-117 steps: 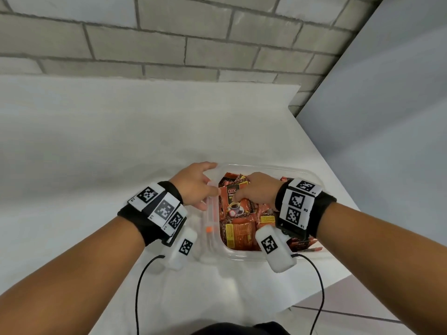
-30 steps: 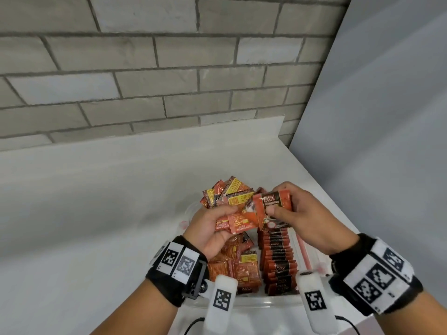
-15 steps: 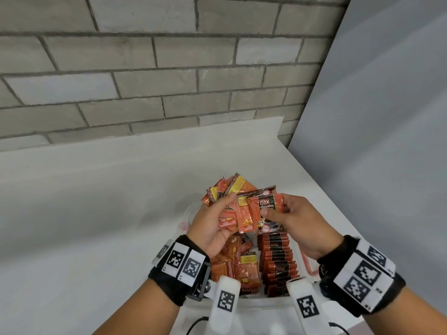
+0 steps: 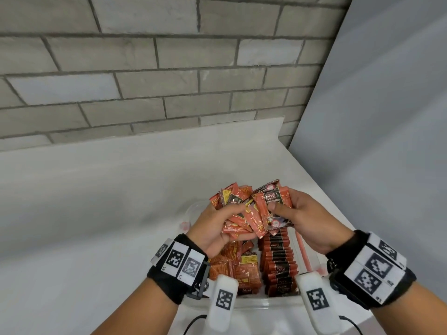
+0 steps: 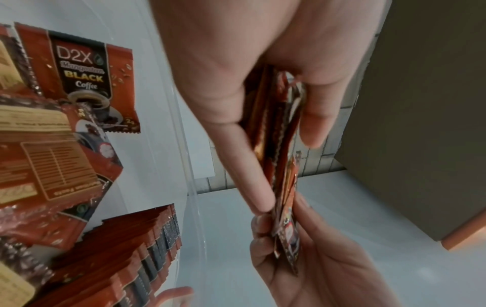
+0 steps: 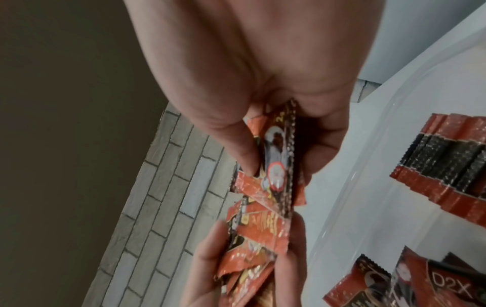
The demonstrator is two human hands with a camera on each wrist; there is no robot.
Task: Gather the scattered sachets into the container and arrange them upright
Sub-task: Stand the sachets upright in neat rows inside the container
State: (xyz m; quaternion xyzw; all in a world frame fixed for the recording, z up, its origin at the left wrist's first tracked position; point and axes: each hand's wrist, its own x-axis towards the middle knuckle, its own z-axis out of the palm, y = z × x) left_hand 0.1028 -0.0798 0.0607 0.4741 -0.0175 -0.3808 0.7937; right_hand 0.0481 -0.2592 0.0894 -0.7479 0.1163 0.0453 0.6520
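Above the clear plastic container point(image 4: 254, 303), both hands hold one fanned bundle of red-orange sachets point(image 4: 244, 206). My left hand point(image 4: 223, 222) grips the bundle's left part, thumb on top. My right hand point(image 4: 294, 212) pinches the front sachets, one showing a D2X label point(image 4: 274, 201). In the container a row of upright sachets point(image 4: 278, 262) fills the right side, and loose sachets point(image 4: 238, 265) lie flat on the left. The left wrist view shows the left hand point(image 5: 252, 145) gripping the stacked sachets point(image 5: 280, 145) edge-on. In the right wrist view the right hand point(image 6: 265, 149) holds the sachets point(image 6: 277, 166).
The container sits near the front right corner of a white table point(image 4: 108, 213). A grey brick wall point(image 4: 169, 68) runs behind and a grey panel point(image 4: 375, 141) stands to the right. Pink latches point(image 4: 302, 247) show on the container's sides. Cables point(image 4: 193, 321) hang at the near edge.
Both hands have risen out of the container holding sachets. Over the last second the right hand brought its sachets leftwards against the left hand's bundle, and the two now overlap.
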